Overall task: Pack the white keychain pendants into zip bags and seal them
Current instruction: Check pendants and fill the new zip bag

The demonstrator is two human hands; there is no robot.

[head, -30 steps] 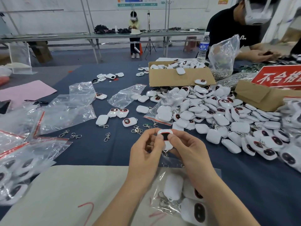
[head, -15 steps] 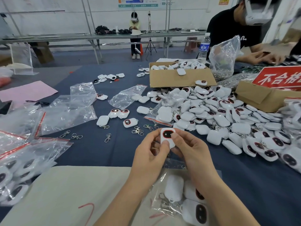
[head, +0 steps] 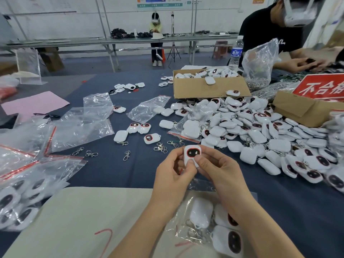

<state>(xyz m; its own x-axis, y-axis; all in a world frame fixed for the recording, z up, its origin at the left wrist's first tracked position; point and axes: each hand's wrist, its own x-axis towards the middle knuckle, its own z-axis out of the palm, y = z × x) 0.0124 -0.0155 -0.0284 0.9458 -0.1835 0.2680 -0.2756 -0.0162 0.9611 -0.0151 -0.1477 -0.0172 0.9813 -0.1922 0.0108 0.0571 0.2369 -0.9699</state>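
Observation:
Both hands hold one white keychain pendant [head: 192, 152] upright above the table, its dark red-rimmed face toward me. My left hand [head: 174, 175] pinches its lower left edge, and my right hand [head: 219, 170] pinches its lower right side with the thumb on the front. Under my right forearm lies a clear zip bag [head: 202, 218] holding three white pendants. A large pile of loose white pendants [head: 260, 135] spreads across the right of the blue table. Several empty zip bags [head: 81, 123] lie at left centre.
Filled bags [head: 20, 200] sit at the far left. An open cardboard box [head: 208, 88] of pendants stands behind the pile, a second box with a red sign [head: 305, 108] at right. Loose metal clasps [head: 126, 155] lie near my hands. A person in black works at top right.
The pendant has been lifted and turned upright so its dark face shows fully. Both hands stay at the same spot, and my fingers have shifted down to its lower edge.

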